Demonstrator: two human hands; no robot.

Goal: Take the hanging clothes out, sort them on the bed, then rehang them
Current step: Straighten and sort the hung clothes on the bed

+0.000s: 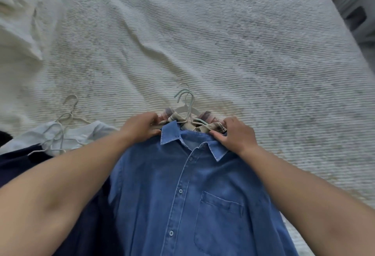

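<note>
While the blue shirt (182, 190) lies lengthwise toward the person on the bed (243, 52), the left hand (142, 127) and right hand (235, 133) pinch its shoulders beside the collar, hanger hooks (185, 101) pointing away.

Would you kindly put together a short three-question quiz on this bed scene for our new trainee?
1. True or false: both hands grip the denim shirt at its shoulders.
2. Which garment lies directly under the denim shirt's collar? A) plaid shirt B) red towel C) black coat
3. On which side of the denim shirt does the white garment lie?

Key:
1. True: left hand and right hand each hold a shoulder.
2. A, the plaid shirt.
3. The person's left.
</note>
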